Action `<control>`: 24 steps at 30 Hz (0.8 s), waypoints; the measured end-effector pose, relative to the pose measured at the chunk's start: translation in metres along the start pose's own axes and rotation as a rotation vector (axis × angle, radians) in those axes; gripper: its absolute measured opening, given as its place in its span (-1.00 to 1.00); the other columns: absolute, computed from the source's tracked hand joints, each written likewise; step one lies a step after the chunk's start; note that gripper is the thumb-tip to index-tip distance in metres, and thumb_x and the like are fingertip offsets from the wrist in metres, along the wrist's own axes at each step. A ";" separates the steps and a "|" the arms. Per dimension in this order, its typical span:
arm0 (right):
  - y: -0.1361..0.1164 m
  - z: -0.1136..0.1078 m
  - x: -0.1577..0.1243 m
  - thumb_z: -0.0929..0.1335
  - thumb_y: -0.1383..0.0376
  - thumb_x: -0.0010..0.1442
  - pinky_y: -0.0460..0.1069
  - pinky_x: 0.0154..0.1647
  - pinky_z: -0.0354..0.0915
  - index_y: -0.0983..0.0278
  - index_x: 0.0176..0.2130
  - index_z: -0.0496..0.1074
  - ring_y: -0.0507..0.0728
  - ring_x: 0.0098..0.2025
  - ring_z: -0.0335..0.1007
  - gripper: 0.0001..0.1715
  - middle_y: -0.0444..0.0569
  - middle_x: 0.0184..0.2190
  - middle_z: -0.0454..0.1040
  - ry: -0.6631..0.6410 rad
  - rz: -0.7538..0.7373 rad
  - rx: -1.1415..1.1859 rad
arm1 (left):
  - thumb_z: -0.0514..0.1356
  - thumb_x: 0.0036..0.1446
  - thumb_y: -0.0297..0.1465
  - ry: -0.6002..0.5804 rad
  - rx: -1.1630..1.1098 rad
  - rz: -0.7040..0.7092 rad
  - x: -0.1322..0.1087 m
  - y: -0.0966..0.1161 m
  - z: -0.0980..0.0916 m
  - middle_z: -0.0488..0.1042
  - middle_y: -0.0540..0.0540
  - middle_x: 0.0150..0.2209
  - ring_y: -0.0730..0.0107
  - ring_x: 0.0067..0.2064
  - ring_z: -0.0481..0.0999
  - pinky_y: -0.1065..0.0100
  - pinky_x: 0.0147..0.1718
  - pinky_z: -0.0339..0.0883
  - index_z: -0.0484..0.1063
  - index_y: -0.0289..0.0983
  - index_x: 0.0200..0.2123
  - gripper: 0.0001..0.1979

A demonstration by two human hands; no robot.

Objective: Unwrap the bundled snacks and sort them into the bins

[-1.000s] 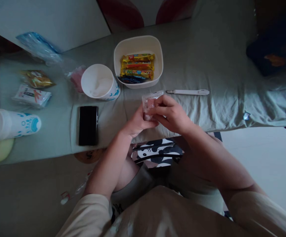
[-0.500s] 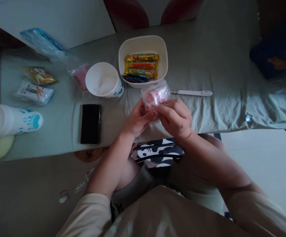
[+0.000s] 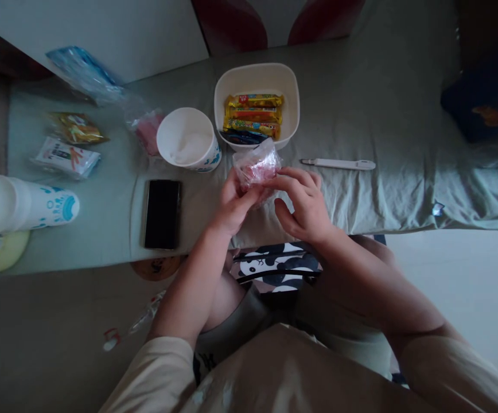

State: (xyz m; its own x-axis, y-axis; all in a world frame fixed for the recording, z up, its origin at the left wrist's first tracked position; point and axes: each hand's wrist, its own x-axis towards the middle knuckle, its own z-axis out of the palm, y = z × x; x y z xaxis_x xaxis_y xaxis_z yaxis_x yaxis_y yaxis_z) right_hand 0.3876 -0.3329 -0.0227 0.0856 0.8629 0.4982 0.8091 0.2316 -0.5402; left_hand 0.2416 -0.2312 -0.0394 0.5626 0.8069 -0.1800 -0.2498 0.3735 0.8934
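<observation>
My left hand [image 3: 234, 203] grips a clear plastic packet [image 3: 257, 165] with something pink inside, its thumb lying across the near side. My right hand [image 3: 303, 203] is at the packet's right, its index fingertip touching the plastic and the thumb apart from it. Just beyond the packet stands a cream plastic tub [image 3: 294, 109] with several yellow-wrapped snack bars [image 3: 253, 115] and dark blue packets [image 3: 242, 136] in it. To the right of the tub lies a white-handled knife [image 3: 343, 164]. A white paper cup [image 3: 208, 158] with blue print, holding something white, stands left of the packet.
A black phone [image 3: 162, 215] lies left of my hands. Farther left are a gold packet [image 3: 77, 127], a white packet [image 3: 67, 156], a pink packet [image 3: 148, 132] and stacked paper cups [image 3: 46, 205]. A panda-print bag [image 3: 275, 267] is below the cloth-covered edge.
My right fingers have loosened from the packet and spread, with the thumb now away from it. The packet has shifted slightly left in my left hand. The whole view has moved a little.
</observation>
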 end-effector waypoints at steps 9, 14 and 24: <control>0.078 -0.037 0.003 0.29 0.29 0.27 0.36 0.20 0.23 0.27 0.02 0.53 0.42 0.13 0.37 -0.62 0.24 0.08 0.54 0.024 0.596 -0.434 | 0.59 -0.16 -0.15 0.006 -0.057 0.041 0.008 -0.007 -0.006 0.60 -0.01 -0.16 0.35 -0.15 0.60 0.26 -0.06 0.55 0.51 -0.12 -0.10 -0.44; 0.092 -0.039 -0.002 0.30 0.27 0.28 0.38 0.22 0.26 0.25 0.06 0.57 0.44 0.21 0.38 -0.57 0.23 0.15 0.50 -0.181 0.637 -0.378 | 0.59 -0.15 -0.19 0.062 -0.111 0.038 0.007 0.000 -0.003 0.59 -0.03 -0.15 0.28 -0.13 0.61 0.12 0.00 0.58 0.51 -0.11 -0.11 -0.47; 0.020 -0.042 0.002 0.43 -0.11 0.29 -0.06 -0.55 0.33 0.18 0.01 0.38 0.07 -0.48 0.50 -0.49 -0.03 -0.30 0.61 -0.031 0.617 0.808 | 0.60 -0.13 -0.19 0.085 -0.174 0.033 -0.002 0.007 -0.001 0.61 0.02 -0.15 0.33 -0.11 0.63 0.19 0.04 0.53 0.49 -0.13 -0.11 -0.46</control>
State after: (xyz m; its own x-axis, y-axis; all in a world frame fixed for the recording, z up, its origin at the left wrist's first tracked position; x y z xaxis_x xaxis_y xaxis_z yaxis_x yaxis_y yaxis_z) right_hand 0.4287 -0.3454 -0.0042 0.3308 0.9431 -0.0342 -0.0070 -0.0338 -0.9994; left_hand 0.2382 -0.2299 -0.0329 0.4851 0.8529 -0.1930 -0.4031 0.4140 0.8162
